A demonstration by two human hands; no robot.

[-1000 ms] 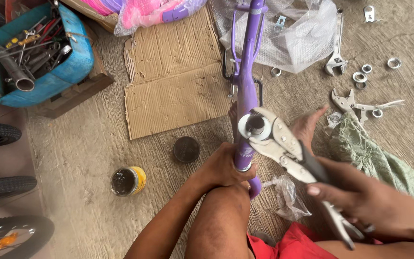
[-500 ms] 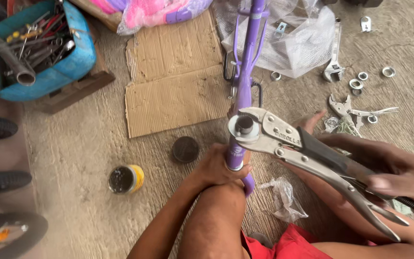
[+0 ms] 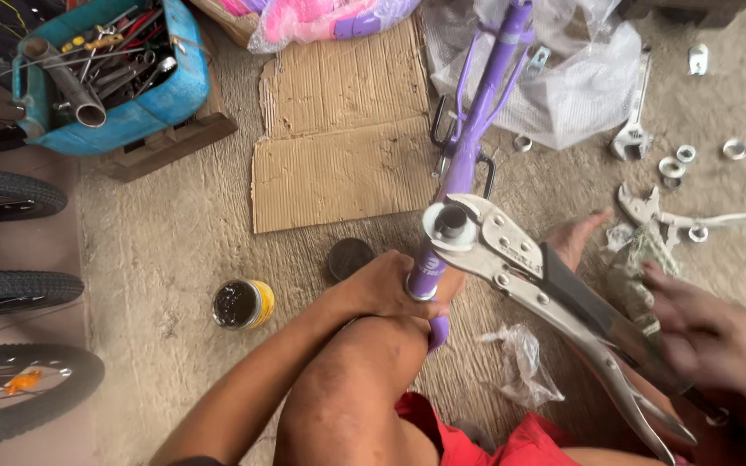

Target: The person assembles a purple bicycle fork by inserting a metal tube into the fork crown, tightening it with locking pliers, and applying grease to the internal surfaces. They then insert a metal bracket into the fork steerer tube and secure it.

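**Pliers clamped on the head tube, handles trailing to five o'clock**

The purple frame (image 3: 477,121) lay with its long axis running from the head tube, at the middle of the view, up toward one o'clock, where the far end disappeared under a clear plastic bag (image 3: 563,86). The top of the head tube pointed at the camera, and a pale ring (image 3: 451,226) with a dark centre sat on it. The nose of the locking pliers (image 3: 520,259) closed around that ring. From there the pliers stretched away toward five o'clock, so tool and frame met at a wide angle rather than in line.

The left hand (image 3: 386,285) was clenched round the tube just below the ring, at seven o'clock from it, with the bare knee tucked up against the hand. The right hand (image 3: 705,341) was blurred and lay over the far end of the pliers' handles; whether it was closed on them I could not tell. The left hand was much the nearer to the ring.

Outward on the floor: a cardboard sheet (image 3: 338,147) at eleven o'clock, an open grease tin (image 3: 242,304) at nine, a wrench (image 3: 634,121), loose rings (image 3: 673,166) and a second pair of pliers (image 3: 675,216) around two to three o'clock, and a blue tool tub (image 3: 148,103) far at ten.
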